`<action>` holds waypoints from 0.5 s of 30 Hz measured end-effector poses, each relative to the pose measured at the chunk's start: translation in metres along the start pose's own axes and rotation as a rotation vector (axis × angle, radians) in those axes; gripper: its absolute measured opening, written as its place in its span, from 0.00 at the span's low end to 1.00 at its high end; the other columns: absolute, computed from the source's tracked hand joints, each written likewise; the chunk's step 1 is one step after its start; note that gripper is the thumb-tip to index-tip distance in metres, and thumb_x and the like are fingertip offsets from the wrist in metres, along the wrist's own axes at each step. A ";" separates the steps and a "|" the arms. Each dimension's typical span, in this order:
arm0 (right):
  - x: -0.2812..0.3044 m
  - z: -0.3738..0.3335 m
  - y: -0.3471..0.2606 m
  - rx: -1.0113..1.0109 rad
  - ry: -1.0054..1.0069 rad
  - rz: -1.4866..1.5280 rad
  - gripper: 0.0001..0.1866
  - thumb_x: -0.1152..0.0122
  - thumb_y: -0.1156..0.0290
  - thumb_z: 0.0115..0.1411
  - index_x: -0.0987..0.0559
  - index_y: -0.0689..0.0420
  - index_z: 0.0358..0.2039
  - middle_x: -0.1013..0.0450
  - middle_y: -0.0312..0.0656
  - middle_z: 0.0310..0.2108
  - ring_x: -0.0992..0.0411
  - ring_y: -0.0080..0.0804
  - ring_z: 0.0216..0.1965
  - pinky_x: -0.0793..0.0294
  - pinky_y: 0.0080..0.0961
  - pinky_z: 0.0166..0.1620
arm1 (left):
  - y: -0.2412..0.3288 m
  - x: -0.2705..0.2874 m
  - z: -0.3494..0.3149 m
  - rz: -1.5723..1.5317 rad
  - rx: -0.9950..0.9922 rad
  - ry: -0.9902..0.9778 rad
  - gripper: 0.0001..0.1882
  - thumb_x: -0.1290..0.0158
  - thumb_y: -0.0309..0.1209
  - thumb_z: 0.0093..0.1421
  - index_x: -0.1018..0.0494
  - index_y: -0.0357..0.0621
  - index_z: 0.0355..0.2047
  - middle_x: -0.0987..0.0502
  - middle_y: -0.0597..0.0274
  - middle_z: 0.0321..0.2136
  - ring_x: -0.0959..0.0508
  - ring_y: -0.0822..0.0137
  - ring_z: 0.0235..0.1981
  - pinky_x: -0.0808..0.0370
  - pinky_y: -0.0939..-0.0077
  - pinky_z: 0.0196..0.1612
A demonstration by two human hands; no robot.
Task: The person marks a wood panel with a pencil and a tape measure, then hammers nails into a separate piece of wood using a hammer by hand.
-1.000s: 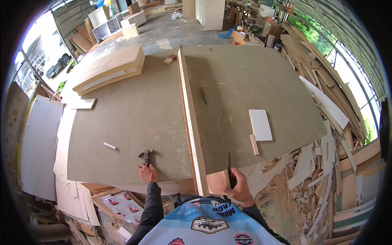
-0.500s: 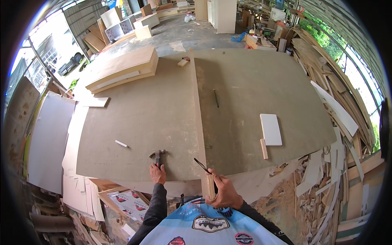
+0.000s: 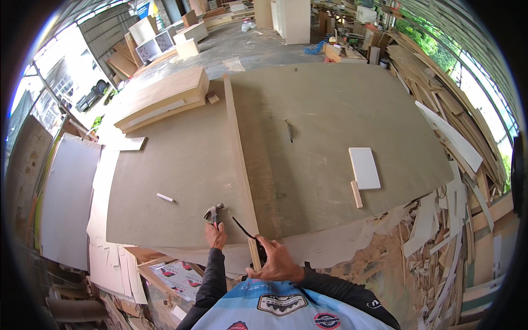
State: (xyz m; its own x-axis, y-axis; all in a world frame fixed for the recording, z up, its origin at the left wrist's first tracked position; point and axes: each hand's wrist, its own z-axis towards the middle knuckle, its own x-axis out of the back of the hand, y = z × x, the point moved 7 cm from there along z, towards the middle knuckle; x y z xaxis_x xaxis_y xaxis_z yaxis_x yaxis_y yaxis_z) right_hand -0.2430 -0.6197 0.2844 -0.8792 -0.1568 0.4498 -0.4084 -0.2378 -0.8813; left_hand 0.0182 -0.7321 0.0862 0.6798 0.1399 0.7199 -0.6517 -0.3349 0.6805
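Left hand (image 3: 216, 235) lower centre of frame, grip wrapped round grey-headed claw hammer (image 3: 214, 212). Right hand (image 3: 279, 263) pretty close by, grip clamped on pale wooden block (image 3: 254, 253).

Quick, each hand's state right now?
Left hand: closed on a hammer.
Right hand: closed around a wood block and a dark item, too unclear to name.
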 end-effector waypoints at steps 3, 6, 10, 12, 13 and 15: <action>-0.018 0.007 -0.005 -0.018 -0.079 0.007 0.54 0.26 0.44 0.41 0.38 0.68 0.59 0.29 0.62 0.46 0.28 0.61 0.46 0.28 0.45 0.51 | -0.017 0.003 -0.010 -0.308 0.103 0.019 0.18 0.49 0.40 0.63 0.37 0.35 0.33 0.30 0.55 0.22 0.28 0.64 0.15 0.28 0.67 0.22; -0.023 0.010 -0.012 0.075 -0.053 0.049 0.58 0.25 0.39 0.39 0.39 0.68 0.59 0.32 0.61 0.50 0.30 0.59 0.50 0.30 0.44 0.54 | -0.018 0.007 -0.024 -0.596 0.154 -0.096 0.19 0.51 0.43 0.66 0.36 0.37 0.32 0.31 0.60 0.23 0.29 0.71 0.18 0.30 0.74 0.21; -0.002 0.016 -0.016 0.234 -0.079 0.107 0.61 0.24 0.37 0.38 0.41 0.68 0.61 0.40 0.58 0.56 0.36 0.54 0.57 0.33 0.42 0.57 | 0.023 0.026 -0.035 -0.765 0.069 -0.044 0.19 0.52 0.44 0.67 0.35 0.38 0.33 0.32 0.63 0.23 0.29 0.73 0.20 0.30 0.77 0.21; 0.002 0.015 -0.010 0.296 -0.126 0.136 0.61 0.29 0.34 0.43 0.44 0.68 0.63 0.44 0.55 0.58 0.36 0.46 0.56 0.31 0.37 0.54 | 0.040 0.035 -0.037 -0.823 0.041 -0.065 0.19 0.52 0.45 0.67 0.34 0.38 0.33 0.32 0.64 0.23 0.29 0.73 0.20 0.30 0.77 0.22; 0.004 0.014 -0.004 0.244 -0.166 0.199 0.60 0.32 0.33 0.45 0.44 0.67 0.63 0.44 0.55 0.58 0.35 0.44 0.53 0.31 0.35 0.52 | 0.048 0.037 -0.039 -0.857 0.025 -0.077 0.19 0.52 0.44 0.67 0.34 0.38 0.34 0.32 0.65 0.23 0.29 0.74 0.20 0.30 0.78 0.22; 0.008 0.014 0.005 0.138 -0.241 0.321 0.58 0.38 0.31 0.49 0.45 0.65 0.64 0.43 0.54 0.58 0.34 0.40 0.49 0.30 0.33 0.48 | 0.069 0.042 -0.043 -0.926 -0.016 -0.103 0.18 0.52 0.44 0.68 0.33 0.38 0.35 0.32 0.66 0.23 0.29 0.74 0.20 0.29 0.78 0.23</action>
State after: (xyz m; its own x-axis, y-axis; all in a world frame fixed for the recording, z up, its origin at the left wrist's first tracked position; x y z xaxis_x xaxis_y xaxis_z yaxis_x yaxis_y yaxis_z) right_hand -0.2482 -0.6355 0.2855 -0.8674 -0.4595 0.1913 -0.0721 -0.2643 -0.9617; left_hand -0.0124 -0.7088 0.1694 0.9570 0.2612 -0.1259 0.1612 -0.1183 0.9798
